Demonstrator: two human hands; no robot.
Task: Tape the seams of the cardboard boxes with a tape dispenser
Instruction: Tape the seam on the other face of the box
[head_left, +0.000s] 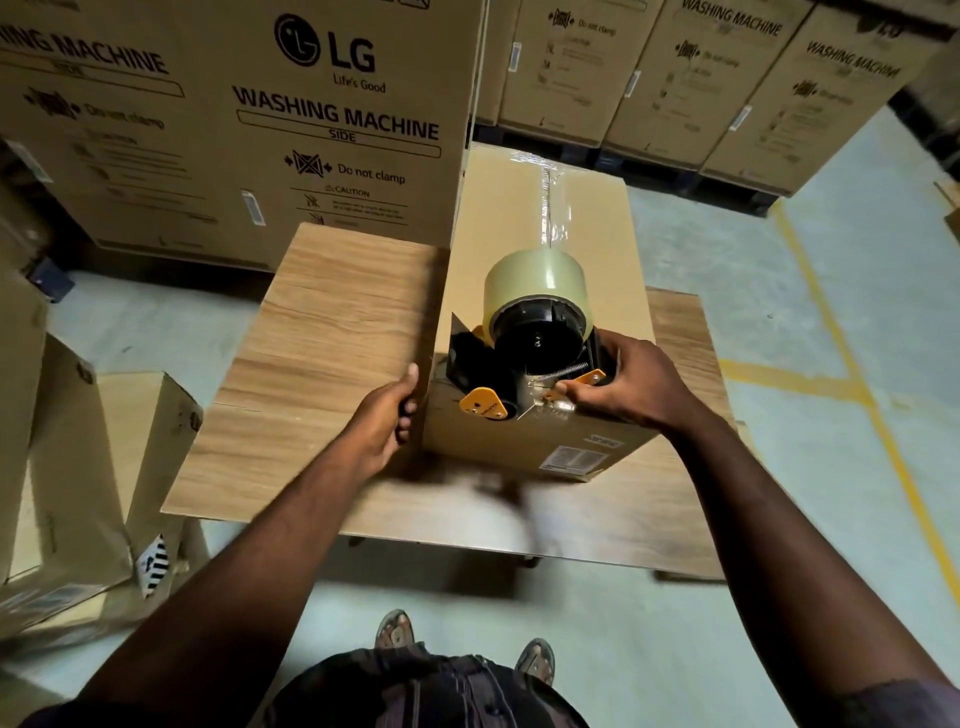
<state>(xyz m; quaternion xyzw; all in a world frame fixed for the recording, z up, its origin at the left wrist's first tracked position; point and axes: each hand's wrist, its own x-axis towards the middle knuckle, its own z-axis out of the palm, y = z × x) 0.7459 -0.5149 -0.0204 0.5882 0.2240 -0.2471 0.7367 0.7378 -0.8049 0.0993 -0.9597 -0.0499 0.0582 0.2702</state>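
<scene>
At the near edge, likely about to cut
The right hand (623, 384) grips the tape dispenser (524, 338) atop the cardboard box (519, 218); the left hand (387, 415) clasps its corner, fingers curled; tilted, the tape may tear crooked.

Warehouse stock surrounding a pale wood-grain worktop (322, 332)
A tall brown cardboard carton printed LG WASHING MACHINE (260, 130) is standing behind its left side, a row of similar cartons (701, 78) is lining the far right, folded brown cardboard (78, 467) is leaning at the left, and yellow painted lines (810, 382) are crossing the pale grey-green floor (753, 291).
</scene>
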